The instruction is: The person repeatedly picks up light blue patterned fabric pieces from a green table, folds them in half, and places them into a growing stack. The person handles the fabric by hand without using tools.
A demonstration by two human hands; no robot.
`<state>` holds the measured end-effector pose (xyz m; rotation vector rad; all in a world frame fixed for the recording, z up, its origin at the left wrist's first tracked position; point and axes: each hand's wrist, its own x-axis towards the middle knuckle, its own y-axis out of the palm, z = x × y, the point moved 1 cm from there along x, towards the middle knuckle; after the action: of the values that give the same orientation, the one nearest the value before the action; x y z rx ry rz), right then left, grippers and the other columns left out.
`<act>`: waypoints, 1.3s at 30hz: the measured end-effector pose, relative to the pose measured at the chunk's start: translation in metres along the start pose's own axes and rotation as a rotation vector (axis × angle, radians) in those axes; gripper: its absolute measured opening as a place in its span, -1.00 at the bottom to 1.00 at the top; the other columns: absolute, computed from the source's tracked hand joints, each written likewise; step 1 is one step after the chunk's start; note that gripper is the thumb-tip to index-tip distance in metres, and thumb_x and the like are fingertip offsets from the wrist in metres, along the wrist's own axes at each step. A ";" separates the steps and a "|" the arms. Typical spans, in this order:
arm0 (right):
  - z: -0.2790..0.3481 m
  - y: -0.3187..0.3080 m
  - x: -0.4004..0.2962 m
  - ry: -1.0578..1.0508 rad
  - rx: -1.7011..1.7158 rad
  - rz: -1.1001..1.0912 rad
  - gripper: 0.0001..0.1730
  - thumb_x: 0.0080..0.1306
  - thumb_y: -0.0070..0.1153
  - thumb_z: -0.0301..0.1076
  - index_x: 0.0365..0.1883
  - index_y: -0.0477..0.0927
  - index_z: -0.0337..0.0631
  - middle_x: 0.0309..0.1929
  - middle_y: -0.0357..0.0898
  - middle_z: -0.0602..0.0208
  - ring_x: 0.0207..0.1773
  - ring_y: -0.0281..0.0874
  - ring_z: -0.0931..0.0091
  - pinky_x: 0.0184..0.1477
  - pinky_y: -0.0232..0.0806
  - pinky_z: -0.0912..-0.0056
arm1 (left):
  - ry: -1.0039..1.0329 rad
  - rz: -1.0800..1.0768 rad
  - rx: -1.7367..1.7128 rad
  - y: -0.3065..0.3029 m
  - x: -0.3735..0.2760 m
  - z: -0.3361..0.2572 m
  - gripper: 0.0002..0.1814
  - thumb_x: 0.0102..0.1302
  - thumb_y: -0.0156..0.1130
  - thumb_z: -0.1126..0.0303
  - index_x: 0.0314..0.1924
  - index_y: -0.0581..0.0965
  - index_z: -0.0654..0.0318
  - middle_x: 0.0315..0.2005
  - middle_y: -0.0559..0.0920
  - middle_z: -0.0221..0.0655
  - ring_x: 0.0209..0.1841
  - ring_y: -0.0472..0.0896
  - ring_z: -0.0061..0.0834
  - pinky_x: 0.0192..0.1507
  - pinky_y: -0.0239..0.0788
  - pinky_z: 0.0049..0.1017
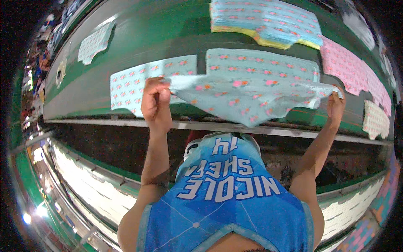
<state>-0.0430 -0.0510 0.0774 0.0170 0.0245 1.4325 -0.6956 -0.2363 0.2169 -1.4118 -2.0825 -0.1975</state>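
A light-blue floral fabric panel hangs stretched between my two hands, sagging to a point in the middle. Its left corner is pinched in my left hand. My right hand grips the opposite corner. Just beyond the raised cloth lies a matching blue floral panel or stack, partly covered by it. Another blue floral piece lies flat to the left, its right part hidden behind my left hand and the held cloth.
A thick blue floral stack with yellow lower layers sits at the back. Pink floral pieces and a cream floral piece lie at right. A small blue piece is far left on the green table. A metal edge runs along its front.
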 end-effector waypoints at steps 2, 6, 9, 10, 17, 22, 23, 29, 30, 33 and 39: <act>0.036 0.085 -0.016 0.036 0.200 0.080 -0.59 0.52 0.17 -0.42 0.31 0.56 -0.25 0.05 0.65 0.33 0.08 0.63 0.50 0.19 0.49 0.31 | -0.107 -0.180 -0.098 -0.036 -0.016 0.013 -0.88 0.59 0.13 0.51 0.05 0.48 0.22 -0.02 0.53 -0.31 -0.10 0.44 -0.59 -0.08 0.31 -0.57; 0.074 0.169 -0.041 -0.109 0.377 0.202 -0.70 0.54 0.16 -0.41 0.20 0.50 -0.12 -0.06 0.61 0.38 0.06 0.63 0.47 0.17 0.51 0.23 | -0.062 -0.375 0.159 -0.099 -0.021 0.040 -0.84 0.59 0.17 0.47 0.07 0.42 0.19 0.09 0.52 -0.23 -0.05 0.44 -0.61 -0.02 0.34 -0.56; 0.066 0.209 -0.053 -0.125 0.462 0.284 -0.90 0.48 0.24 -0.40 -0.18 0.53 -0.10 -0.14 0.55 0.43 0.02 0.59 0.46 0.12 0.50 0.24 | -0.058 -0.476 0.299 -0.156 -0.028 0.055 -0.81 0.58 0.21 0.46 0.09 0.43 0.20 0.15 0.54 -0.24 -0.09 0.49 -0.62 -0.02 0.40 -0.55; 0.056 0.218 -0.057 -0.133 0.465 0.357 -0.88 0.46 0.25 -0.39 -0.24 0.53 -0.12 -0.15 0.53 0.43 0.01 0.58 0.47 0.10 0.50 0.26 | -0.082 -0.481 0.332 -0.176 -0.032 0.058 -0.80 0.58 0.22 0.47 0.09 0.43 0.20 0.15 0.54 -0.26 -0.10 0.51 -0.62 -0.03 0.41 -0.56; 0.049 0.322 -0.102 -0.052 -0.013 0.405 -0.52 0.34 0.20 -0.60 0.25 0.58 -0.28 0.27 0.55 0.28 0.28 0.51 0.42 0.36 0.32 0.30 | -0.191 -0.502 0.463 -0.288 -0.042 0.091 -0.88 0.48 0.36 0.45 -0.06 0.68 0.32 0.04 0.65 -0.32 0.02 0.61 -0.58 0.03 0.48 -0.56; 0.073 0.426 -0.145 -0.002 -0.259 0.588 -0.10 0.17 0.33 -0.63 0.52 0.35 -0.25 0.53 0.33 0.20 0.54 0.29 0.33 0.54 0.15 0.20 | -0.237 -0.451 0.570 -0.355 -0.046 0.123 -0.82 0.47 0.37 0.45 0.02 0.72 0.28 0.03 0.67 -0.29 0.02 0.63 -0.56 0.01 0.49 -0.55; 0.072 0.438 -0.152 0.061 -0.212 0.632 -0.07 0.17 0.38 -0.58 0.54 0.32 -0.25 0.54 0.31 0.21 0.55 0.28 0.32 0.54 0.16 0.19 | -0.252 -0.400 0.637 -0.369 -0.046 0.129 -0.80 0.47 0.35 0.47 0.05 0.71 0.27 0.02 0.68 -0.28 0.04 0.65 -0.51 0.07 0.50 -0.51; 0.081 0.499 -0.192 0.232 -0.199 0.671 0.37 0.02 0.67 -0.12 0.67 0.06 -0.23 0.63 0.15 0.20 0.62 0.20 0.25 0.59 0.10 0.05 | -0.325 -0.244 0.783 -0.436 -0.044 0.155 -0.73 0.46 0.34 0.50 0.12 0.72 0.18 0.08 0.68 -0.28 0.02 0.66 -0.52 0.00 0.51 -0.53; 0.080 0.507 -0.195 0.211 -0.216 0.671 0.37 0.02 0.66 -0.11 0.67 0.06 -0.23 0.64 0.14 0.19 0.63 0.19 0.24 0.60 0.10 0.04 | -0.315 -0.229 0.780 -0.447 -0.037 0.160 -0.72 0.46 0.34 0.51 0.13 0.72 0.17 0.09 0.68 -0.29 0.02 0.66 -0.51 0.00 0.51 -0.53; 0.075 0.525 -0.198 0.142 -0.254 0.664 0.31 0.06 0.62 -0.25 0.68 0.04 -0.20 0.67 0.09 0.20 0.63 0.18 0.22 0.61 0.10 0.01 | -0.310 -0.208 0.724 -0.466 -0.022 0.174 -0.70 0.45 0.33 0.55 0.14 0.72 0.17 0.11 0.68 -0.27 0.01 0.68 -0.50 -0.03 0.53 -0.53; 0.057 0.569 -0.184 0.272 -0.418 0.606 0.28 0.10 0.42 -0.70 0.71 0.00 0.07 0.73 -0.05 0.17 0.70 0.02 0.23 0.63 0.09 -0.02 | -0.229 -0.040 0.692 -0.465 0.015 0.259 -0.71 0.46 0.36 0.47 0.14 0.71 0.16 0.10 0.67 -0.24 -0.10 0.74 -0.45 -0.14 0.59 -0.48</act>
<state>-0.6301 -0.1545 0.1502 -0.5558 -0.0627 2.0105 -1.2132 -0.3062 0.1136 -0.9927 -2.0582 0.6408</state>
